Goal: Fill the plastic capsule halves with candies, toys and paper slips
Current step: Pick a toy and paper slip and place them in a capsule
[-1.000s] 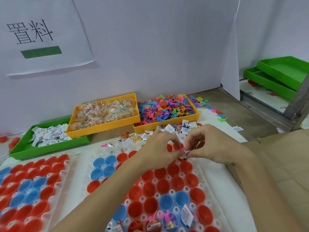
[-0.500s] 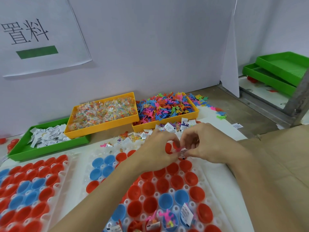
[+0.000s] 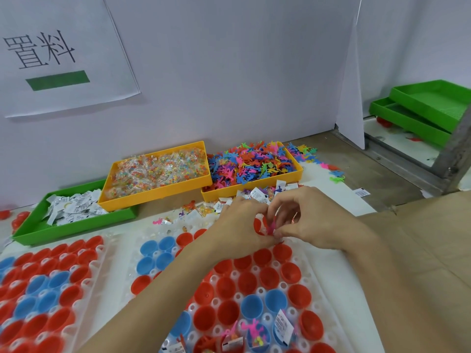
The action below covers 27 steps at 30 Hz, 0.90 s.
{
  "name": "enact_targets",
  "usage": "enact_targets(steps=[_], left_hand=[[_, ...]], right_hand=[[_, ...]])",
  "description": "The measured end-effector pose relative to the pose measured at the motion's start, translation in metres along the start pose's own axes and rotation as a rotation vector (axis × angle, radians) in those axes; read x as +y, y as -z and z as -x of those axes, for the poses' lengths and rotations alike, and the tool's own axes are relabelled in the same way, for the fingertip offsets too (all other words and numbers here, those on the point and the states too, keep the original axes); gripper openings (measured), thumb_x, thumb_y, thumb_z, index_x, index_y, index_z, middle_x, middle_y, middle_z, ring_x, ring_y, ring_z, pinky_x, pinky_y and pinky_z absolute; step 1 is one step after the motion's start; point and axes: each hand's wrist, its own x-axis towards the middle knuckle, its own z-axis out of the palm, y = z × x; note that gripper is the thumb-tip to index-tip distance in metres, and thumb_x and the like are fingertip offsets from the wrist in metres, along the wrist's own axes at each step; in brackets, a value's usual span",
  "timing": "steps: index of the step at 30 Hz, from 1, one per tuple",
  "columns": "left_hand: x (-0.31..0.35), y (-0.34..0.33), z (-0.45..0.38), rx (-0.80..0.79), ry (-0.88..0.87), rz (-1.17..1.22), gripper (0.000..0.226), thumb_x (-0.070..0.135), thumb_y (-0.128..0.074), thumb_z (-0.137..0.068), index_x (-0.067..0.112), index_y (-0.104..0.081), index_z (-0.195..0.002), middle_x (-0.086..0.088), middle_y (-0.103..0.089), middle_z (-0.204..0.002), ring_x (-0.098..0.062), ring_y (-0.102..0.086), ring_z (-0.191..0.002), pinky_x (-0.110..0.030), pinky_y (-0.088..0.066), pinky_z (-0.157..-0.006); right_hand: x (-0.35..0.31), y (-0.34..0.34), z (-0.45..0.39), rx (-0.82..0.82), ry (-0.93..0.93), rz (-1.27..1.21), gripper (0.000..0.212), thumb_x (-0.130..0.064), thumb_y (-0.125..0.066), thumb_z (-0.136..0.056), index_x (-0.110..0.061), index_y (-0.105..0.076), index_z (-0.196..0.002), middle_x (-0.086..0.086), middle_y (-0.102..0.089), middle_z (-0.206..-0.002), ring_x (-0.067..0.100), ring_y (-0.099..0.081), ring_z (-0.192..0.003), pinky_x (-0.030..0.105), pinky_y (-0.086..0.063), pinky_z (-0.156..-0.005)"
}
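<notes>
My left hand (image 3: 239, 225) and my right hand (image 3: 308, 220) meet over the far rows of a clear tray (image 3: 323, 271) that holds red and blue capsule halves (image 3: 251, 305). Between their fingertips they pinch a small pink toy figure (image 3: 271, 226). Several halves at the tray's near edge hold a toy, a candy and a paper slip (image 3: 284, 327). A yellow tray of wrapped candies (image 3: 158, 171), a yellow tray of coloured toy figures (image 3: 252, 165) and a green tray of paper slips (image 3: 74, 210) stand behind.
A second clear tray of red and blue halves (image 3: 43, 289) lies at the left. Loose candies, toys and slips (image 3: 201, 210) are scattered between the trays. Stacked green trays (image 3: 420, 110) sit at the far right. Brown cardboard (image 3: 433, 238) lies under my right forearm.
Both hands stay together over the same spot. The pink toy now shows more between the fingertips. The view has tilted slightly.
</notes>
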Motion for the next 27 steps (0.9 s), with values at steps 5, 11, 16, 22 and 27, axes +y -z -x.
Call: enact_targets(steps=[5, 11, 16, 22, 27], left_hand=[[-0.004, 0.008, 0.002, -0.003, -0.002, 0.042, 0.027, 0.044, -0.081, -0.076, 0.025, -0.072, -0.093, 0.011, -0.068, -0.098, -0.006, -0.053, -0.096, -0.025, -0.041, -0.087], [-0.002, 0.008, 0.005, 0.027, -0.003, 0.080, 0.013, 0.021, -0.073, -0.082, 0.018, -0.074, -0.094, 0.010, -0.070, -0.102, -0.004, -0.059, -0.099, -0.030, -0.043, -0.099], [0.000, 0.008, 0.009, 0.033, 0.029, 0.054, 0.017, 0.030, -0.070, -0.085, 0.026, -0.070, -0.101, 0.014, -0.067, -0.109, -0.009, -0.054, -0.109, -0.042, -0.041, -0.101], [-0.019, 0.025, 0.035, 0.232, 0.133, 0.051, 0.021, 0.032, -0.064, -0.091, 0.035, -0.061, -0.112, 0.017, -0.057, -0.125, -0.007, -0.042, -0.126, -0.032, -0.032, -0.108], [-0.067, 0.055, 0.080, 0.481, 0.380, 0.140, 0.013, 0.028, -0.057, -0.097, 0.030, -0.065, -0.107, 0.015, -0.065, -0.111, -0.006, -0.057, -0.106, -0.024, -0.039, -0.085]], right_hand=[[0.001, -0.001, 0.000, 0.000, -0.017, 0.004, 0.033, 0.000, -0.084, -0.072, -0.028, -0.070, -0.080, -0.006, -0.074, -0.069, 0.007, -0.071, -0.068, 0.020, -0.051, -0.066], [0.002, 0.003, 0.001, 0.029, -0.033, -0.077, 0.034, -0.007, -0.092, -0.064, -0.027, -0.071, -0.081, 0.000, -0.074, -0.071, 0.016, -0.071, -0.067, 0.039, -0.061, -0.074], [0.014, 0.015, 0.003, 0.141, -0.040, -0.119, 0.013, -0.017, -0.082, -0.079, -0.027, -0.076, -0.083, -0.003, -0.074, -0.076, 0.015, -0.071, -0.065, 0.020, -0.056, -0.062], [0.046, 0.004, -0.016, 0.431, -0.158, 0.025, 0.018, -0.007, -0.062, -0.096, -0.019, -0.076, -0.095, -0.005, -0.073, -0.090, 0.004, -0.065, -0.072, 0.008, -0.044, -0.064], [0.058, -0.012, -0.030, 0.504, -0.194, 0.100, 0.019, -0.010, -0.059, -0.098, -0.015, -0.074, -0.109, -0.001, -0.069, -0.103, -0.001, -0.055, -0.075, 0.006, -0.036, -0.063]])
